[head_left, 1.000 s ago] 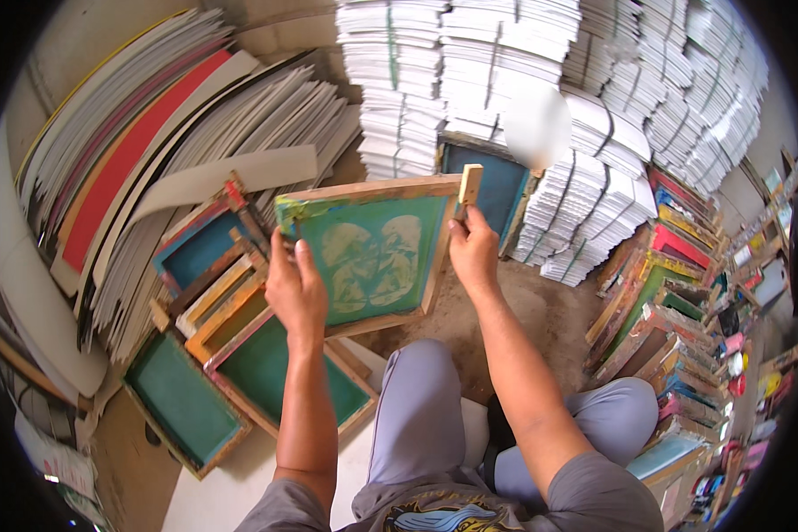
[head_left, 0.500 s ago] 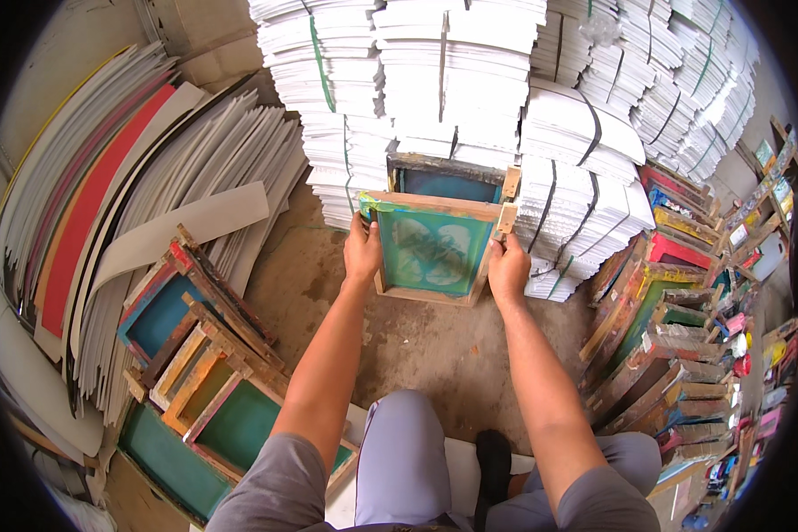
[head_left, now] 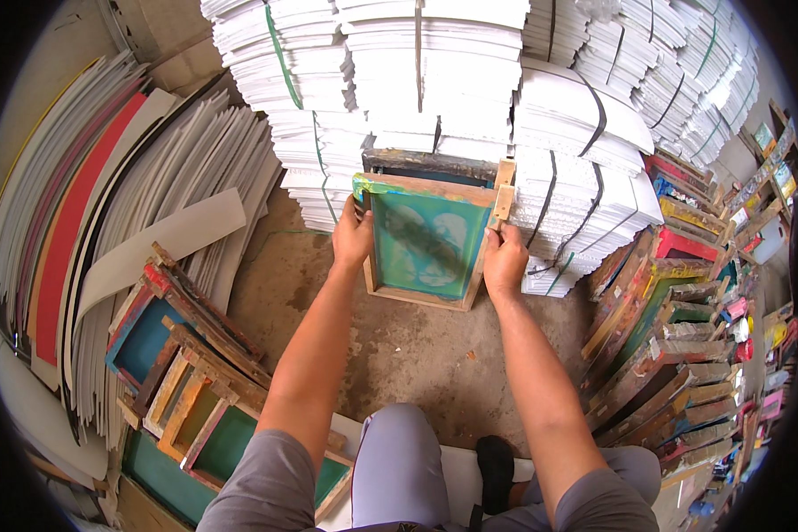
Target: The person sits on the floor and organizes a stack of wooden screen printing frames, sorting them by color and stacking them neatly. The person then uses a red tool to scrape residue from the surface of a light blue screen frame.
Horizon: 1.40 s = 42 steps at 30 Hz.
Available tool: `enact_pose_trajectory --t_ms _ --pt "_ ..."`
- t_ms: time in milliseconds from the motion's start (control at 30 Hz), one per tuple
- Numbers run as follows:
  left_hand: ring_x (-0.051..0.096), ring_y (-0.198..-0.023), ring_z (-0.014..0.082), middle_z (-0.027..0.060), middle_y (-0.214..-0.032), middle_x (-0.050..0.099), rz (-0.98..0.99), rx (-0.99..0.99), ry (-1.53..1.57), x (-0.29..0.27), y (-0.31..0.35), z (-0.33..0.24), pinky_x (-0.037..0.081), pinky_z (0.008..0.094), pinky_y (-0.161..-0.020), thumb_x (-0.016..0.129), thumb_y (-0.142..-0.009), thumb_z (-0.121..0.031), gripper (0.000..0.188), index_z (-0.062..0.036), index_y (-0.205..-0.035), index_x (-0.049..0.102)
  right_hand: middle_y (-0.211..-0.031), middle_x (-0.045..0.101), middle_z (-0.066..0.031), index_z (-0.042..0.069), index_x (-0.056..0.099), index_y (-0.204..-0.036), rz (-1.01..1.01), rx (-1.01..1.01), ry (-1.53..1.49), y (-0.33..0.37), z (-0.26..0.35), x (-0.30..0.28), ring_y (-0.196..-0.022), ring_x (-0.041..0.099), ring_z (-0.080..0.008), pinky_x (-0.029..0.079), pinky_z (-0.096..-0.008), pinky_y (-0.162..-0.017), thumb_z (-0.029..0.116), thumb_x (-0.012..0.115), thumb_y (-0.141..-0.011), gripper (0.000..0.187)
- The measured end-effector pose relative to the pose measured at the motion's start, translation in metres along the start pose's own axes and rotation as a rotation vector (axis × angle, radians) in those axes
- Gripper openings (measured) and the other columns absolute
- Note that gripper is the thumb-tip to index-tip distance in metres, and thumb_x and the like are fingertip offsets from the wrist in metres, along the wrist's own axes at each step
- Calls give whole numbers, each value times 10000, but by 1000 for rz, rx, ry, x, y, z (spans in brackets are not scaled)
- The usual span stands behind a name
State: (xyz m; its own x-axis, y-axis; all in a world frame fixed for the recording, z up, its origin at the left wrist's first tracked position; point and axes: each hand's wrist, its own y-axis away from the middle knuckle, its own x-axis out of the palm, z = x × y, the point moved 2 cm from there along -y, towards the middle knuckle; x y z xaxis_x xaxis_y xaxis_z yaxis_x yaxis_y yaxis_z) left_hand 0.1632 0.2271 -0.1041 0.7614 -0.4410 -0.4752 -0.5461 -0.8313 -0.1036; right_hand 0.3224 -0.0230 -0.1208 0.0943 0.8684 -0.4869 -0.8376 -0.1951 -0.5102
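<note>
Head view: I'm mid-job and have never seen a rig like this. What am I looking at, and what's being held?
There is no machine here, just a person's two bare hands. The picture comes from the left of two wide fisheye cameras worn on the head, looking down, so straight edges bend near the rim. The left hand and right hand hold opposite sides of a wood-rimmed green frame. Whether it touches the floor is hard to tell. Behind it are a dark-rimmed frame and white stacks. More frames stand in groups, left-side frames and right-side frames.
</note>
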Motion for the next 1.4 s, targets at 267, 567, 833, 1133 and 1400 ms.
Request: enact_pose_trajectory --t_ms 267,567,833,1133,1400 --pt "618 -1291 327 208 -1440 580 17 43 74 6 -11 21 478 396 -1046 637 -969 -137 617 -30 -1532 408 -856 722 -184 26 681 -973 -67 -36 71 -9 -5 10 -798 699 -406 538 -480 -683 165 766 -882 186" --pt "555 -1340 290 189 -1505 523 147 61 128 17 -27 46 431 381 -1087 670 -948 -124 806 -70 -1627 239 -906 723 -206 -8 678 -1032 -66 35 -17 -9 -6 11 -838 705 -388 538 -470 -742 156 790 -869 258" --pt "448 -1433 399 260 -1578 407 295 -311 6 46 7 102 411 462 -1129 683 -974 -329 895 -41 -1632 149 -944 736 -179 41 610 -1190 189 405 83 68 -53 13 -882 716 -381 542 -475 -784 294 833 -843 483" --pt "619 -1199 299 154 -1313 607 281 -288 137 56 19 101 487 422 -1002 669 -983 -263 816 -67 -1633 216 -926 727 -261 -15 702 -1163 193 190 96 61 -87 35 -898 704 -447 549 -508 -763 215 755 -897 356" --pt "619 -1214 303 153 -1376 588 235 -287 -21 57 17 108 498 402 -984 702 -948 -288 894 -123 -1655 180 -849 731 -232 -13 726 -1025 243 230 135 57 -84 36 -831 711 -433 546 -497 -739 258 787 -878 315"
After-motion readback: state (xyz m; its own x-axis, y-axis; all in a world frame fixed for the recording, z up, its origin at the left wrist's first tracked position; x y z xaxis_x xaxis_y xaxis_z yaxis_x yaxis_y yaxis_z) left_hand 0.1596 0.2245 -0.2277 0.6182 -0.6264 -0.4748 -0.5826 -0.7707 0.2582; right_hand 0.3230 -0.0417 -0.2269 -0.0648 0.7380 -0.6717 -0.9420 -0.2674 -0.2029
